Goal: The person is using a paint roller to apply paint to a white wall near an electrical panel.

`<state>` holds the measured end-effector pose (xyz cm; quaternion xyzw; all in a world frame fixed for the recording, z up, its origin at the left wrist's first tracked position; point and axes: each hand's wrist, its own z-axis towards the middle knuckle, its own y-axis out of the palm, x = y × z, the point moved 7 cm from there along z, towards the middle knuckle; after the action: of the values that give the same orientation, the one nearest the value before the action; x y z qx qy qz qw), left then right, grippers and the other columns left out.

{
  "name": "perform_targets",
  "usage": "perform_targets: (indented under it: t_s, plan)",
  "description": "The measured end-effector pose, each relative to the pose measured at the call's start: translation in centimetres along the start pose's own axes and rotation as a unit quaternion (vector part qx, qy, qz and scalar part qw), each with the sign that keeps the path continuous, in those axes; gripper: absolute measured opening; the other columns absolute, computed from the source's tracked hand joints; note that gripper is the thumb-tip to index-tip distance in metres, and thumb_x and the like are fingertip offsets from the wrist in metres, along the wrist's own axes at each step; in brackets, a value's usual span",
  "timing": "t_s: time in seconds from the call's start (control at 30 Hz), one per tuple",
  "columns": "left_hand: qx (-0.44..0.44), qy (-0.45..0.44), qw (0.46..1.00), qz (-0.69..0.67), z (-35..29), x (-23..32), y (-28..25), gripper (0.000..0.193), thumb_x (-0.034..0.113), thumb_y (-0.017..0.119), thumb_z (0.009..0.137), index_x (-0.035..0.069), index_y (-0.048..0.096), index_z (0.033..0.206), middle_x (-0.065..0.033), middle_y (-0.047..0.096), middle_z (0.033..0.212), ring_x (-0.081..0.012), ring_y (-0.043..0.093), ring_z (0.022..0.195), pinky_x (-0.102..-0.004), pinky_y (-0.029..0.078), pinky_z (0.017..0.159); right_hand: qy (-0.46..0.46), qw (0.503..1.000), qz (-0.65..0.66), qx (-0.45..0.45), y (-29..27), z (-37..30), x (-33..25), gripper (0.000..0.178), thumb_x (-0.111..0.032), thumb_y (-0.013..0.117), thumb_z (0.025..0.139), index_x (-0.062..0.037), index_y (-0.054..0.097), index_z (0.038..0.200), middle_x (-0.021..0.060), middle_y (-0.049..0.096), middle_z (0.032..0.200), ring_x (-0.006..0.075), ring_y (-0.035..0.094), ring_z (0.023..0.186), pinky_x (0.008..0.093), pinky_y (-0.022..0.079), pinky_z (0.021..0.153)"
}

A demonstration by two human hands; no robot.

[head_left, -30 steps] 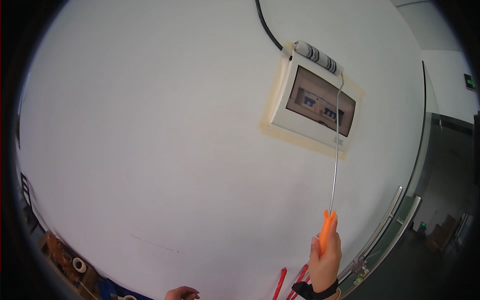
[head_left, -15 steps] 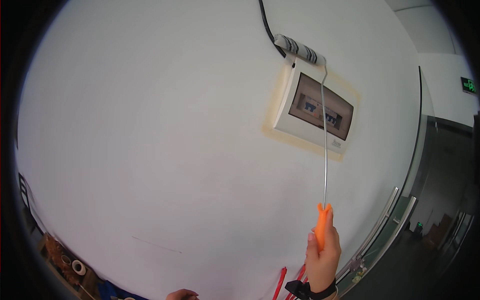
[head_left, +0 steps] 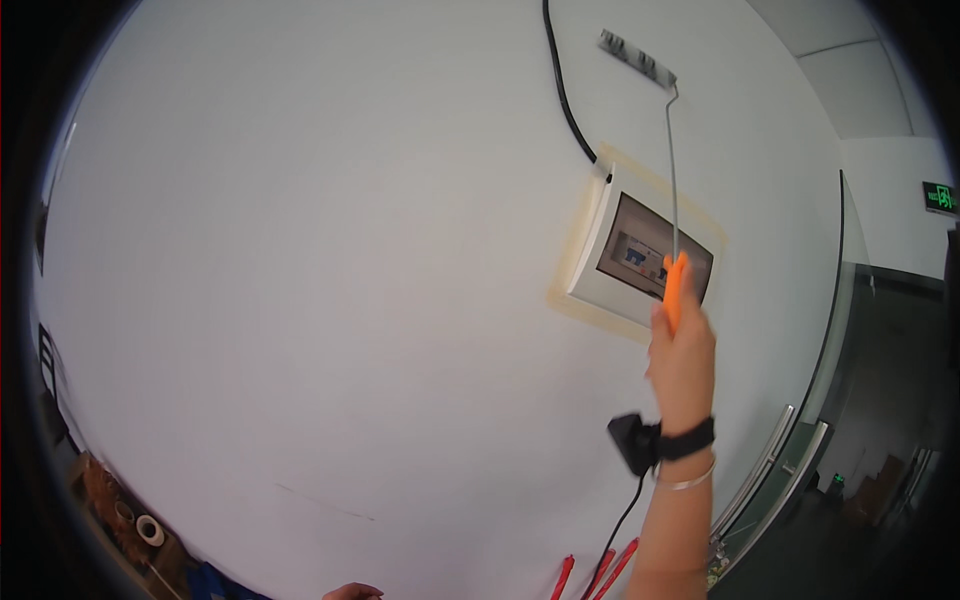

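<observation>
My right hand (head_left: 684, 345) is closed round the orange handle of a paint roller (head_left: 640, 60). The roller's thin metal rod points up, and its grey-and-black striped sleeve lies against the white wall (head_left: 350, 250), above the breaker box (head_left: 612, 292). Pale masking tape (head_left: 572, 308) borders this white box, which has a dark see-through cover with switches behind it. My right hand and the rod pass in front of the cover's right part. At the bottom edge only part of my left hand (head_left: 354, 592) shows; its fingers are mostly cut off.
A black cable (head_left: 562, 90) runs down the wall to the box. Several red poles (head_left: 563, 578) stand below. At lower left are a tape roll (head_left: 150, 530) and other items on a shelf. A glass door with metal handles (head_left: 770, 470) is at right.
My right hand has moved up, carrying the roller from the box's top edge to the wall higher above it. The view has shifted slightly, and my left hand stays low.
</observation>
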<state>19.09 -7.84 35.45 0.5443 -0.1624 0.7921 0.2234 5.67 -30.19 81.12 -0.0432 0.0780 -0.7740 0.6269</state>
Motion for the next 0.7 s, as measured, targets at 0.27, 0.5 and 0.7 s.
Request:
perform_targets:
  t_s: [0.27, 0.5, 0.7]
  plan:
    - [0.034, -0.009, 0.999, 0.006, -0.2, -0.9, -0.4, 0.014, 0.004, 0.056, 0.093, -0.004, 0.063, 0.103, -0.0101, 0.068, 0.082, -0.0136, 0.060, 0.067, -0.0262, 0.050, 0.060, 0.040, 0.998, 0.058, -0.001, -1.0, 13.3, -1.8, 0.043, -0.011, 0.049, 0.094, -0.0033, 0.042, 0.136, 0.0164, 0.064, 0.084, 0.0235, 0.059, 0.049, 0.0349, 0.049, 0.043]
    - [0.057, 0.012, 0.998, 0.005, 0.5, -0.3, 0.0, 0.013, 0.002, 0.056, 0.093, -0.004, 0.063, 0.103, -0.0103, 0.068, 0.084, -0.0134, 0.061, 0.068, -0.0254, 0.050, 0.061, 0.044, 0.995, 0.088, 0.026, -0.2, 21.5, -1.5, 0.038, -0.012, 0.049, 0.092, -0.0039, 0.049, 0.130, 0.0135, 0.064, 0.087, 0.0228, 0.059, 0.051, 0.0329, 0.048, 0.044]
    - [0.118, 0.008, 0.993, -0.001, 0.5, -1.1, -1.2, 0.013, 0.001, 0.056, 0.093, -0.005, 0.063, 0.103, -0.0108, 0.068, 0.084, -0.0141, 0.061, 0.067, -0.0258, 0.050, 0.061, 0.064, 0.991, 0.117, 0.005, 0.9, 25.4, -1.6, 0.035, -0.010, 0.054, 0.091, -0.0027, 0.051, 0.125, 0.0086, 0.054, 0.069, 0.0170, 0.053, 0.052, 0.0315, 0.044, 0.040]
